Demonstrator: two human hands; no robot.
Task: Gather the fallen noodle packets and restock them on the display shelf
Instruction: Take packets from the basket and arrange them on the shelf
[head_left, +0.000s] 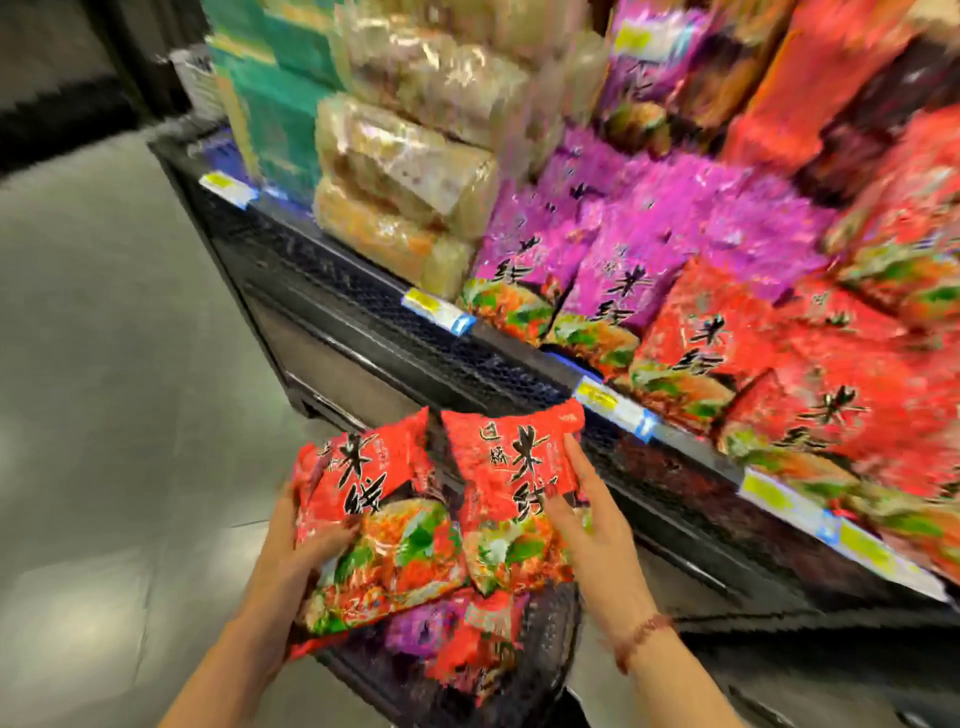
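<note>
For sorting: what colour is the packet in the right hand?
The packet is red with black characters, head view.
</note>
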